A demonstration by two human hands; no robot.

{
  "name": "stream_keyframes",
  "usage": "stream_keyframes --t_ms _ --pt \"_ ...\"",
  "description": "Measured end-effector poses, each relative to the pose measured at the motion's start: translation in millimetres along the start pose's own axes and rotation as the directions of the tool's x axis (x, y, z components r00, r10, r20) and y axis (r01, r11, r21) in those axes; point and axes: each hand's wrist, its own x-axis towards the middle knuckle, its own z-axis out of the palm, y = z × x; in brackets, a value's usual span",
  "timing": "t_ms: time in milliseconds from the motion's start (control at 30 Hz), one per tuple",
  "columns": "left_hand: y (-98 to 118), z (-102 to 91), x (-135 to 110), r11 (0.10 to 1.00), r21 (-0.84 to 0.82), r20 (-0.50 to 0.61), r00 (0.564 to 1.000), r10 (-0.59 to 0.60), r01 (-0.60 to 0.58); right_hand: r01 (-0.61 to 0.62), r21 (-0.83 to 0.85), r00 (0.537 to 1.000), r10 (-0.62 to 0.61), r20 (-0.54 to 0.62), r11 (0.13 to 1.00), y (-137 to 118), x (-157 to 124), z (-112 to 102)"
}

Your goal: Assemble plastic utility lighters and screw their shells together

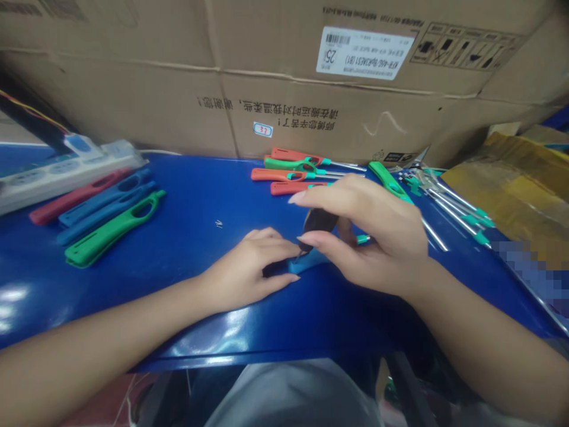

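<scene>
One huge cardboard wall stands beyond the left hand and the right hand, with a glossy blue table beneath them. Out past the right hand sits a yellow-taped carton; over on the far left-hand side, a white power strip. Just this side of that, four lighter shells, red, blue and green! Past the right hand's fingertips, more lighters, red, orange and green, and off its outer side, metal rods with teal fittings. Now in close: the blue lighter body lies between the hands, partly under the right, the left's thumb and forefinger parted about its end; how hard they press, I cannot tell. The right pinches a dark tool handle, thin shaft angled down at the blue plastic. Risky spot: a skewed push could skid the tip into that left forefinger, and a loose left hold might let the body swivel on slick table. Smallest of all, tiny metal bits beyond the left knuckles, easily scattered by a careless sweep.
</scene>
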Motion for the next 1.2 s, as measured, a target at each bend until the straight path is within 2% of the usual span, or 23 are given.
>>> stream_keyframes --t_ms 67,100,200,267,300,433,500,600,633,733,800,900,933,1100,1133,1200 --pt "0.3 -0.6 -0.2 1.000 -0.005 0.005 1.000 -0.004 0.004 0.019 -0.086 0.999 -0.023 -0.041 0.996 1.6 0.5 1.2" --pt "0.5 -0.8 -0.2 1.000 -0.010 0.005 1.000 -0.004 0.004 0.024 -0.071 0.999 -0.026 -0.022 0.997 2.0 0.8 1.4" --pt "0.7 -1.0 0.1 1.000 -0.024 0.006 1.000 0.001 -0.001 -0.022 0.155 0.998 0.013 0.064 0.988 2.2 2.1 0.8" --pt "0.6 -0.6 0.2 1.000 -0.017 0.005 1.000 0.001 -0.001 -0.053 0.235 0.997 0.038 0.070 0.971 1.6 2.9 -0.1" --pt "0.5 -0.4 0.1 1.000 -0.010 0.003 1.000 -0.001 0.001 -0.035 0.210 0.999 0.028 0.036 0.977 1.3 3.1 -0.5" --pt "-0.1 0.2 -0.1 1.000 -0.009 -0.010 1.000 0.001 -0.002 0.078 -0.057 0.993 -0.082 -0.082 0.995 0.2 3.1 -1.4" --pt "-0.3 0.1 -0.1 1.000 -0.014 -0.003 1.000 -0.001 0.001 0.041 -0.005 0.999 -0.041 -0.028 0.999 -0.2 3.2 -1.9" --pt "-0.4 -0.3 0.0 1.000 -0.016 0.016 1.000 -0.012 0.013 -0.085 0.214 0.993 0.066 0.098 0.973 0.6 3.8 -2.4" --pt "-0.4 -0.4 0.1 1.000 -0.018 0.018 1.000 -0.013 0.014 -0.095 0.224 0.993 0.076 0.089 0.970 1.4 3.8 -2.5" --pt "0.0 -0.5 0.3 1.000 -0.022 0.013 1.000 -0.009 0.009 -0.008 0.043 0.999 0.010 -0.047 0.999 3.8 3.1 -2.7" --pt "0.4 -0.5 0.2 1.000 -0.017 0.006 1.000 -0.009 0.010 0.031 -0.015 0.999 -0.031 -0.039 0.999 3.7 2.7 -3.7" --pt "0.6 -0.4 -0.4 1.000 -0.006 0.004 1.000 -0.016 0.016 -0.015 0.130 0.996 0.002 0.093 0.991 0.0 3.6 -5.7" --pt "0.6 -0.3 -0.6 1.000 -0.005 0.005 1.000 -0.015 0.015 -0.027 0.153 0.994 0.011 0.104 0.988 -1.6 4.1 -5.9" --pt "0.7 0.4 0.0 1.000 -0.016 -0.026 1.000 -0.002 0.001 0.020 -0.026 0.998 -0.021 -0.062 0.999 -4.0 4.6 -2.1" --pt "0.7 0.5 0.4 1.000 -0.021 -0.027 1.000 -0.003 0.002 0.009 -0.010 0.998 -0.010 -0.057 1.000 -3.5 4.3 -1.4" --pt "0.9 0.4 1.3 1.000 -0.028 -0.015 1.000 -0.011 0.010 -0.040 0.100 0.999 0.038 0.029 0.994 -2.4 3.8 -1.0"
